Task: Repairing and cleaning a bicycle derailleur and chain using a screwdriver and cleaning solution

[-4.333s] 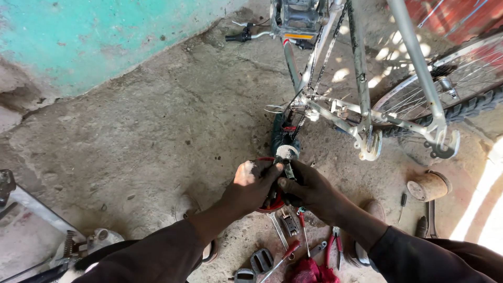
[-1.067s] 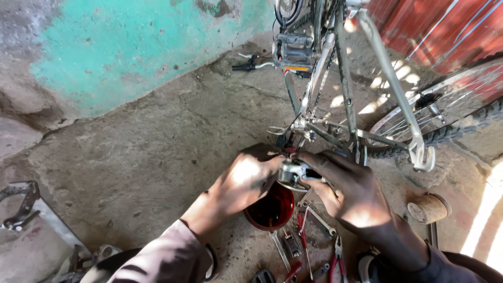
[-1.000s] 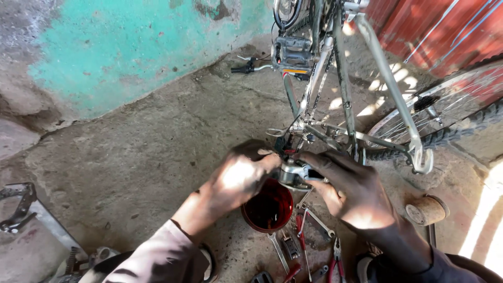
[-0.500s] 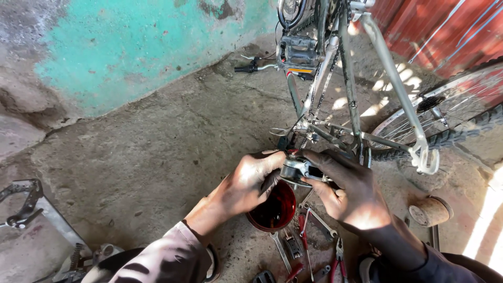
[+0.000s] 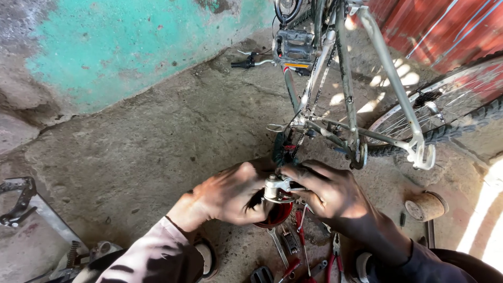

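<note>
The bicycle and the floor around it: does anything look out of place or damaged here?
The bicycle stands upside down, pedal high. Both hands hold a small silver metal part over a red bowl. Tools lie scattered on the floor, and the turquoise wall paint is chipped.

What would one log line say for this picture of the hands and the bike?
left hand: gripping derailleur | right hand: gripping derailleur | below: red bowl | bicycle: upside down

Left hand and right hand meet, fingers curled (knuckles up).
</note>
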